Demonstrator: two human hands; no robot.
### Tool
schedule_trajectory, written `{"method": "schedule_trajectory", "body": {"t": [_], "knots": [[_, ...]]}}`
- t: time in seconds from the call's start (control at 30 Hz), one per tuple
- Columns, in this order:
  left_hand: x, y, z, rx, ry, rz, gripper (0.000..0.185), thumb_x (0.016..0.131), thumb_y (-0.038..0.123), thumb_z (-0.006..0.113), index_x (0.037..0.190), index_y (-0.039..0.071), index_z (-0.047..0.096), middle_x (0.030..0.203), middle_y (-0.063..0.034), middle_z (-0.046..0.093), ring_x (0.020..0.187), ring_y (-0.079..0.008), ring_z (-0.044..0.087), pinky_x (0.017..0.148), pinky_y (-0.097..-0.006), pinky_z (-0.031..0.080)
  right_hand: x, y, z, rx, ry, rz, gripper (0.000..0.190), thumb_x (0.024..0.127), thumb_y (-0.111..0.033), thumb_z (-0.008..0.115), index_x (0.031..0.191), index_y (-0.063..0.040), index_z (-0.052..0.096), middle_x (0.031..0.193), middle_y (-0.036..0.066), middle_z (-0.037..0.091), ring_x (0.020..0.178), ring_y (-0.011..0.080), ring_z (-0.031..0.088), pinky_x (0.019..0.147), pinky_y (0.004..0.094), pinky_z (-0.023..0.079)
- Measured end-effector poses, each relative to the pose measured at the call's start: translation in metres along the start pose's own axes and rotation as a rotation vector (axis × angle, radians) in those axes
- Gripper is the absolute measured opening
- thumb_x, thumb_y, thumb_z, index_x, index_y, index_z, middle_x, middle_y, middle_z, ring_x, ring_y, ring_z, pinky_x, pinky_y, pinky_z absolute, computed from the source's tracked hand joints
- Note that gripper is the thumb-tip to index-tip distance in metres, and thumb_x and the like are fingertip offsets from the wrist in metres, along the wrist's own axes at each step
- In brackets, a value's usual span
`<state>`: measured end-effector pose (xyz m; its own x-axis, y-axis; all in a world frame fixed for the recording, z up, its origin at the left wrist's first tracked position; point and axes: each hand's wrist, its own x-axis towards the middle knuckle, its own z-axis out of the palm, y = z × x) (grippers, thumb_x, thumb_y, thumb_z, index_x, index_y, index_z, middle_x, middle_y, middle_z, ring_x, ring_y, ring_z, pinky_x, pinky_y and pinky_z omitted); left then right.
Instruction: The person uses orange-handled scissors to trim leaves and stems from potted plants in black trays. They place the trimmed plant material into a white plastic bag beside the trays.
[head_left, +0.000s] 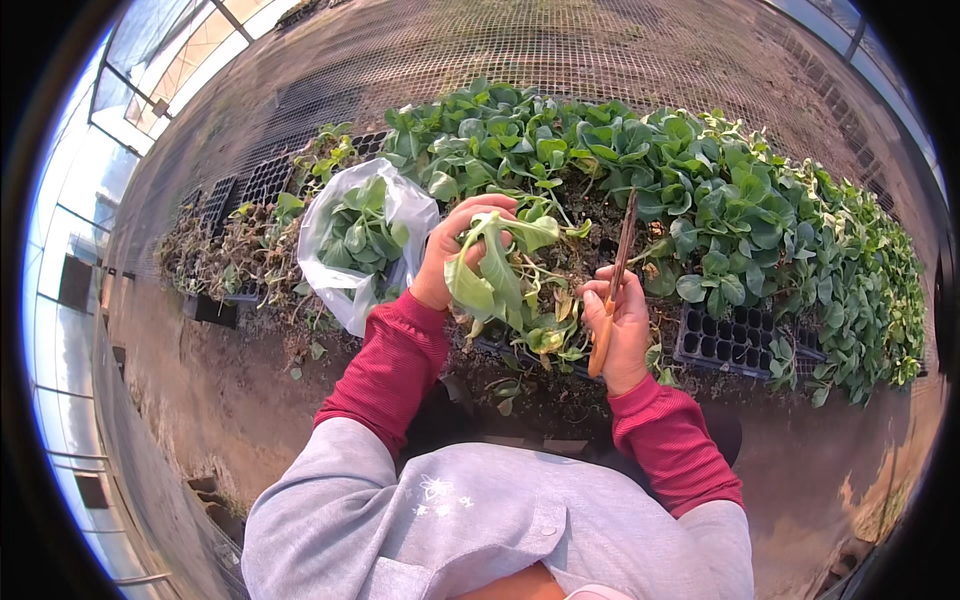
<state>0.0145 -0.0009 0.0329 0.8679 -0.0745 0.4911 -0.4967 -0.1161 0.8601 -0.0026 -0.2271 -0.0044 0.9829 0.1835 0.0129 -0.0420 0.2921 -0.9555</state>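
My left hand (461, 244) holds a leafy green seedling (491, 274) by its pale stem end, its leaves hanging down. In my right hand (619, 322) is a pair of orange-handled scissors (616, 281) with rusty brown blades that point away from me. Whether the blades are fully closed I cannot tell. Left of my left hand stands a white plastic bag (315, 251), its mouth wide, with cut green seedlings (360, 232) inside. Beneath and between both hands lie thin stems, yellowed leaves and soil (574, 217).
Dense leafy seedlings (510, 135) stand beyond my hands and spread to the right. A black cell tray (724, 337) shows at the right. Wilted stubs (255, 259) and more black trays (262, 180) lie at the left, on a wire mesh bench (465, 45).
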Motion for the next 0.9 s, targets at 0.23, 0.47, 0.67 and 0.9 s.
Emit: {"method": "schedule_trajectory", "body": {"t": [0.23,0.47,0.67,0.9], "knots": [[-0.003,-0.070,-0.084,0.044,0.383,-0.622,0.022,0.081,0.011,0.064,0.099,0.000,0.062,0.083,-0.0073,0.065,0.079,-0.0163,0.061,0.070,-0.0272,0.049,0.005,0.011,-0.011,-0.038,0.056,0.072,0.026,0.083,-0.002,0.058,0.106,-0.007,0.047,0.079,0.000,0.052,0.062,0.0043,0.049,0.053,0.0167,0.041],[-0.017,-0.094,-0.024,0.698,-0.178,-0.624,0.034,0.072,0.020,0.070,0.101,0.005,0.057,0.092,-0.0201,0.062,0.089,-0.0355,0.060,0.076,-0.0388,0.047,0.006,0.014,-0.017,-0.097,0.037,0.142,0.026,0.083,-0.003,0.058,0.107,-0.006,0.048,0.077,-0.001,0.052,0.060,0.0050,0.049,0.051,0.0166,0.040],[-0.007,-0.076,-0.023,0.627,-0.014,-0.452,0.034,0.067,0.003,0.067,0.097,0.005,0.052,0.083,-0.0144,0.062,0.077,-0.0292,0.060,0.071,-0.0343,0.046,0.003,0.023,-0.023,-0.072,-0.119,0.333,0.030,0.081,-0.006,0.060,0.108,-0.003,0.047,0.081,0.003,0.056,0.059,0.0071,0.051,0.050,0.0192,0.041],[-0.011,-0.052,-0.010,0.301,-0.042,-0.373,0.032,0.065,-0.002,0.066,0.094,0.005,0.053,0.080,-0.0054,0.056,0.074,-0.0113,0.052,0.070,-0.0251,0.044,-0.002,0.015,-0.013,-0.200,-0.298,0.561,0.034,0.080,-0.016,0.059,0.109,-0.003,0.047,0.079,0.001,0.053,0.065,0.0083,0.053,0.054,0.0212,0.043]]}}
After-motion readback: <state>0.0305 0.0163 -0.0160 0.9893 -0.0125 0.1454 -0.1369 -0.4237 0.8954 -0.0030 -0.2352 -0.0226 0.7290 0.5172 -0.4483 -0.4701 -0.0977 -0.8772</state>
